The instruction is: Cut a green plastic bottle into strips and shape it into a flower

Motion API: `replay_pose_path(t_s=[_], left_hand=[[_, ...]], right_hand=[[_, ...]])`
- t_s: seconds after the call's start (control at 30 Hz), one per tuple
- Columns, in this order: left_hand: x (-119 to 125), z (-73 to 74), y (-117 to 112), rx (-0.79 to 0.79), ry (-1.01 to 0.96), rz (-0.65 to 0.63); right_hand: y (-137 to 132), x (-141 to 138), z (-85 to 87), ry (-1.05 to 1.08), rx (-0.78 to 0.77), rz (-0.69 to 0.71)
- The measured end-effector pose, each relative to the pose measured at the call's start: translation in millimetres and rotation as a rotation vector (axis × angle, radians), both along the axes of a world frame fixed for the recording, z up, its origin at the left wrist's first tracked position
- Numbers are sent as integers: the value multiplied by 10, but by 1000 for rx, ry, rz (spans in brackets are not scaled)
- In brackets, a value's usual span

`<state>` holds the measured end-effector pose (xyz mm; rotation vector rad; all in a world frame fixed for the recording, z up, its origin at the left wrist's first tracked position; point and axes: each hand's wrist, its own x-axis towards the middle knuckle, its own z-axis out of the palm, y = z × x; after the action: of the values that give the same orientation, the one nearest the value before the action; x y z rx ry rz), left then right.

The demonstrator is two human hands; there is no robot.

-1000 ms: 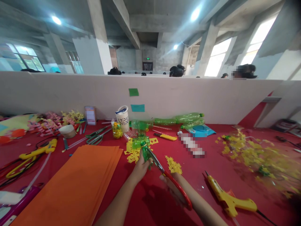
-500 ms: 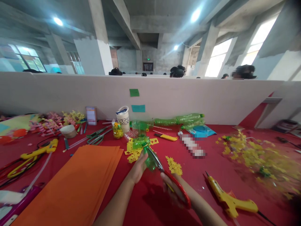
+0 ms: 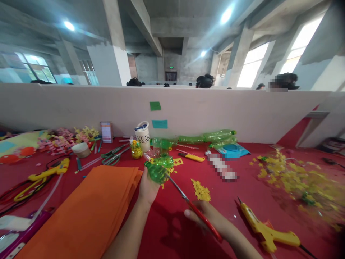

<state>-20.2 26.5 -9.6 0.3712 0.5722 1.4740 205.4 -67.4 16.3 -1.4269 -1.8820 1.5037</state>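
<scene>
Green plastic piece (image 3: 155, 173), clamped in the grip of the left hand (image 3: 148, 187) just right of the orange sheets (image 3: 81, 207), support without crushing; with red-handled scissors (image 3: 186, 198) clamped in the right hand (image 3: 211, 213), for likely cutting, take short snips.

left hand (image 3: 148, 186): farther forward, gripping | right hand (image 3: 211, 212): nearer, gripping

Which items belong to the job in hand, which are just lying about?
In hand:
green plastic piece, left hand
red-handled scissors, right hand

Apparently just lying about:
orange sheets
yellow glue gun at right
yellow cutter
white cup
blue packet
</scene>
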Motion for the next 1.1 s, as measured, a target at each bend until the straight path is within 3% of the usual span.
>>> replay_pose_path(t_s=[0.2, 0.53, 0.67, 1.1], left_hand=[[32, 15, -33, -2, 8, -40], [174, -51, -57, -7, 130, -88], [196, -86, -53, -10, 170, -56], [191, -128, -28, -53, 228, -7]], right_hand=[[16, 77, 71, -167, 61, 20], [-24, 5, 44, 44, -113, -123], [-16, 2, 95, 120, -117, -101], [13, -46, 0, 42, -138, -136]])
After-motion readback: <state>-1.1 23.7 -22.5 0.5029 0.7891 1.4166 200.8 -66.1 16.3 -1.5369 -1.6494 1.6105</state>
